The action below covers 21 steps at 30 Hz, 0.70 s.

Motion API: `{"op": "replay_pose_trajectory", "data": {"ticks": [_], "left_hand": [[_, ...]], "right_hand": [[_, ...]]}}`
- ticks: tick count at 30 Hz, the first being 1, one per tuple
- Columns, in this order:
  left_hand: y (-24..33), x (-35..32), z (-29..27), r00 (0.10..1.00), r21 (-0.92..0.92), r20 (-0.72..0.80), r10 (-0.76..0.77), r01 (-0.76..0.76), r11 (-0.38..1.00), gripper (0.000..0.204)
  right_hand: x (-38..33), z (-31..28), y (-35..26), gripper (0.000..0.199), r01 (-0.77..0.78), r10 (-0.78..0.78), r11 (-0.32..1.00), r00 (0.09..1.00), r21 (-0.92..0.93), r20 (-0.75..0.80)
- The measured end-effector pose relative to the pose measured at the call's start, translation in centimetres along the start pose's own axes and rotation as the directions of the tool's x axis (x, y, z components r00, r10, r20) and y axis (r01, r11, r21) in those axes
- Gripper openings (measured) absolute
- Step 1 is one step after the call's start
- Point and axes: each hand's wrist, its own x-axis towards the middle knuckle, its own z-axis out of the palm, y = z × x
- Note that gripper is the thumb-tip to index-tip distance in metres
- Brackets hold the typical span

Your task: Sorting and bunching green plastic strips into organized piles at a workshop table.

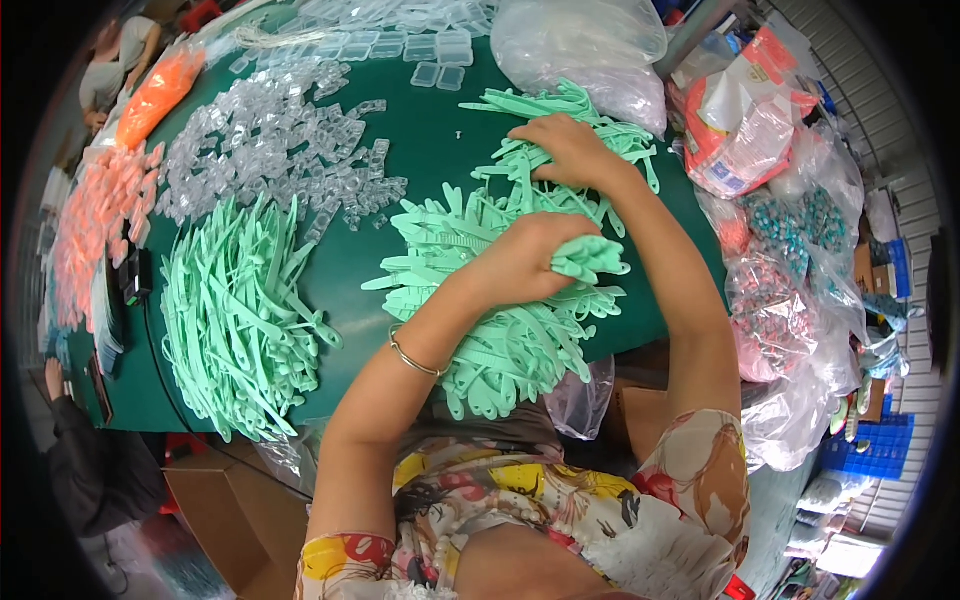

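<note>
My left hand [527,258] is closed around a bundle of mint-green plastic strips [588,259], their ends poking out on the right. It is over a large heap of the same strips [510,365], some with fine ridges along them. Farther back, my right hand [570,150] reaches over the far part of that heap with its fingers apart, touching or just above the strips; its fingertips are partly hidden. A second pile of mint-green strips [245,320] lies to the left on the green table [355,270].
Small clear plastic pieces [265,140] lie heaped at the back left, with flat clear cases [440,48] behind. Orange pieces [105,205] cover the far left. Plastic bags [775,300] crowd the right side. A cardboard box [235,515] stands below the table's front edge; a person's dark sleeve [100,470] shows at left.
</note>
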Motion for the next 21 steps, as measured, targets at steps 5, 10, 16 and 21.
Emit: {"op": "replay_pose_trajectory", "data": {"ticks": [5,10,16,21], "left_hand": [[0.2,0.0,0.0,0.979,0.174,0.122,0.162,-0.181,0.968,0.043],[1.6,-0.1,0.5,0.957,0.094,0.206,0.202,-0.225,0.970,0.042],[2.7,-0.1,1.2,0.953,-0.144,0.254,0.164,-0.130,0.981,0.038],[1.9,-0.2,1.1,0.989,-0.193,0.146,0.000,0.028,0.981,0.025]], "right_hand": [[1.6,0.7,2.5,0.046,-0.003,0.003,0.999,1.000,0.049,-0.003],[2.8,2.2,3.8,0.036,-0.029,0.023,0.999,0.986,-0.034,-0.166],[4.5,2.0,4.5,0.043,-0.179,0.170,0.983,0.971,-0.036,-0.169],[2.7,-2.1,3.1,0.062,-0.012,0.027,0.948,0.999,0.317,-0.041]]}}
